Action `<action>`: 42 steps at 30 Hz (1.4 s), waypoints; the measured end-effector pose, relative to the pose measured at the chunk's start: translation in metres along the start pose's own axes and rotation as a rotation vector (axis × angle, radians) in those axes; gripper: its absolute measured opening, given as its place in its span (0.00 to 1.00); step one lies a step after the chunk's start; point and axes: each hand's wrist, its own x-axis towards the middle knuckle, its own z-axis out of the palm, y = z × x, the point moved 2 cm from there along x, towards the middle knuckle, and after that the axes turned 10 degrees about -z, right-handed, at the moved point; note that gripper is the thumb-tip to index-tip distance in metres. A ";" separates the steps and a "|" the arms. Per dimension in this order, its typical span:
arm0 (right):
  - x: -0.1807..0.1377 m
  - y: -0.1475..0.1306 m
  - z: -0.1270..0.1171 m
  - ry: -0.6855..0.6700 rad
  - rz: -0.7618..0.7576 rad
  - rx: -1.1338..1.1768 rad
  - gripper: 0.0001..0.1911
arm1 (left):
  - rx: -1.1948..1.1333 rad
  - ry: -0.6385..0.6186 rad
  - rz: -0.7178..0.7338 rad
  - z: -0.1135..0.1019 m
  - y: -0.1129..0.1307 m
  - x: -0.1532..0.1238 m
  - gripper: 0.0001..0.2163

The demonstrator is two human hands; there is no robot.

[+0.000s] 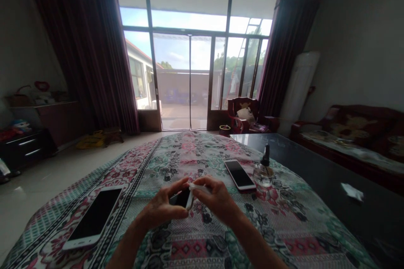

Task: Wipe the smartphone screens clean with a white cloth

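Left grip (160,205) is clamping a dark-screened phone (181,198) by its sides; right grip (217,195) is pinching a whitish item (202,188) at the phone's edge, just right of left grip. Both are hiding much of the phone; whitish item's kind unclear.

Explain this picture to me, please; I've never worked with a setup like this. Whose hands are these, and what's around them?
There's no machine here: these are a person's bare hands, seen from one camera worn on their head, looking forward and down. The left hand holds a phone. The right hand pinches something white, perhaps a tissue, at its edge. On the patterned cloth lie the left phone and the right phone, both face up, with a bottle standing beside the latter.
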 end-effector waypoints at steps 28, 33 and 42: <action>-0.004 0.054 -0.008 0.070 0.170 -0.342 0.13 | 0.763 -0.067 0.102 0.037 -0.008 0.002 0.41; -0.005 0.045 -0.003 -0.050 0.182 -0.298 0.13 | 0.711 0.126 0.012 0.000 -0.003 -0.003 0.36; -0.013 0.042 0.013 -0.190 0.147 -0.212 0.13 | 0.768 0.496 -0.449 -0.046 -0.030 -0.014 0.11</action>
